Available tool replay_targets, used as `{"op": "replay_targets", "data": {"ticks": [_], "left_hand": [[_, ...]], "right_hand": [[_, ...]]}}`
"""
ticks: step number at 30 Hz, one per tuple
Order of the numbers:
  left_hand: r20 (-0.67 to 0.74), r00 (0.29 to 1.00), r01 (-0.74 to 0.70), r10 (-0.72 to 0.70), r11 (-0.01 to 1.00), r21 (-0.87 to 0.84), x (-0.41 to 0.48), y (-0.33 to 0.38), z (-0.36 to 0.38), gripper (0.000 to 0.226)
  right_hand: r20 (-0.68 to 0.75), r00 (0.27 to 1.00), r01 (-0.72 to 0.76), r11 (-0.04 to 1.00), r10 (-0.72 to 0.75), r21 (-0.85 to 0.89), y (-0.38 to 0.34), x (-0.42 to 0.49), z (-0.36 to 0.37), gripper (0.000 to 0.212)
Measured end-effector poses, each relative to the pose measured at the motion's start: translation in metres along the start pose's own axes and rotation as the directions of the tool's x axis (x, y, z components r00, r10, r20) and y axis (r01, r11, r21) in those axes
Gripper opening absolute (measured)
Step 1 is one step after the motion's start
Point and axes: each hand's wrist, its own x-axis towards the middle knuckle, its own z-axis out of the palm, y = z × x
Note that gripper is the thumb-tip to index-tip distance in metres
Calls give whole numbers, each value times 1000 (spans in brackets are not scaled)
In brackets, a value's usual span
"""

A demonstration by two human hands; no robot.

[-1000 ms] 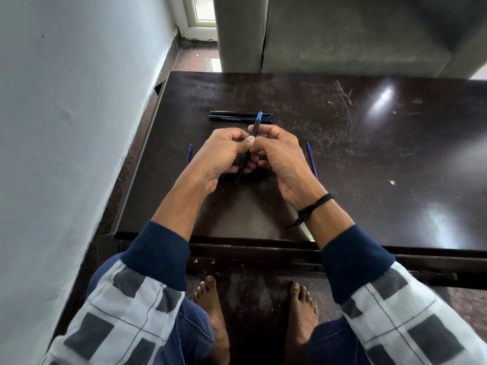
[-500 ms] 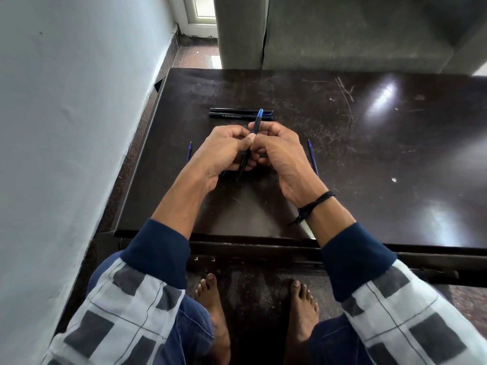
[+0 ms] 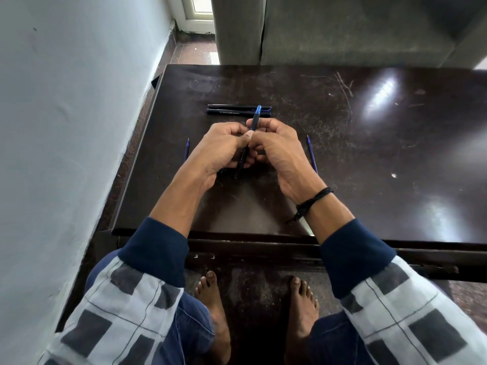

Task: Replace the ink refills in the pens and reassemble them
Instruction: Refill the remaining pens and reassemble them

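1 head view, steeply downward, near.

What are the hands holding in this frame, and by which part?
Both hold one pen. The left hand grips its dark barrel near the middle; the right hand pinches it just above, below the blue end.

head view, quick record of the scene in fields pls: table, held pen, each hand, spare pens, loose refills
table: dark, glossy, scratched
held pen: black barrel, blue end pointing away from the person
left hand: grips the pen's lower barrel
right hand: grips the pen nearer the blue end
spare pens: two black, lying side by side beyond the hands
left refill: blue, lying on the table outside the left hand
right refill: blue, lying on the table outside the right hand
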Motion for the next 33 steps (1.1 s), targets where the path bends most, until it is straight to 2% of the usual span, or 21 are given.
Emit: {"op": "replay_targets", "data": {"ticks": [11,21,29,33], "left_hand": [[-16,999,-29,30,998,63,-1,2,5,18],[-9,999,-36,37,998,46,-2,3,4,20],[1,999,-38,38,999,33,-1,3,4,20],[-2,999,-37,37,999,29,-1,2,4,21]], "right_hand": [[-10,1000,-8,1000,8,-3,2,2,0,37],[-19,1000,-8,1000,9,24,0,1,2,34],[-33,999,-10,999,12,50,0,2,2,24],[-24,1000,2,999,-1,40,2,2,2,13]]}}
